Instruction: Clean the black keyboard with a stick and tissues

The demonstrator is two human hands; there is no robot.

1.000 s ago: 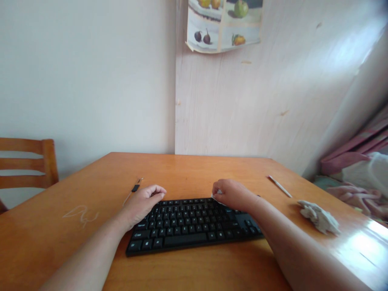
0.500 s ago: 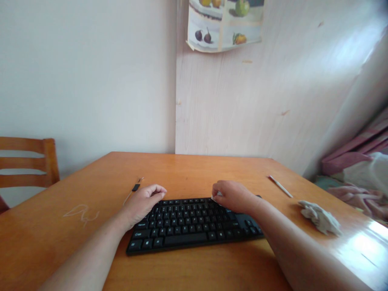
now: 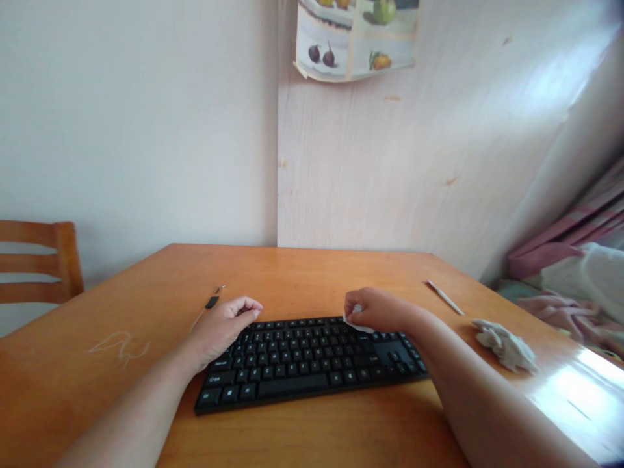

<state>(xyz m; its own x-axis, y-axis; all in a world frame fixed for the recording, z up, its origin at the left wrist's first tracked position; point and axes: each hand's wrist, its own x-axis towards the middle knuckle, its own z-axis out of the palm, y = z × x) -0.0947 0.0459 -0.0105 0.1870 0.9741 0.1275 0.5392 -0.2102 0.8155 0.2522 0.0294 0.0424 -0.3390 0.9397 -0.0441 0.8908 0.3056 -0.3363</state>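
Orange-brown wood fills the lower half of the view: a glossy table [image 3: 316, 273] pushed into the corner where a white wall meets a pale wood-grain panel. Near its front edge, roughly midway between the left and right sides, lies a black keyboard [image 3: 307, 361], its long side running almost parallel to that front edge, the right end set slightly farther back.

On the keyboard's top row, right of centre, the right hand [image 3: 377, 311] presses a small white wipe [image 3: 358, 323] against the keys; the fingers are curled down and pinched around the wipe, and only a corner of it shows beneath them. The left hand [image 3: 221, 328] rests at the keyboard's far left corner, fingers loosely curled under and touching the casing edge, with nothing in its grasp; it lies on the keyboard's end rather than gripping it.

Just behind the left hand, toward the table's left side, a thin light cable with a small black clip [image 3: 211, 302] lies on the wood. Nearer the left front corner there is a pale scribbled mark [image 3: 119, 344] on the surface. Toward the right edge, a crumpled grey-white cloth [image 3: 504, 344] sits well apart from the keyboard, and behind it a slim white stick [image 3: 444, 298] lies at a slant.

Beyond the left edge stands a wooden chair back [image 3: 36, 260]. A fruit poster [image 3: 355, 36] hangs on the panel above, and pink bedding [image 3: 575, 273] is heaped past the right edge.
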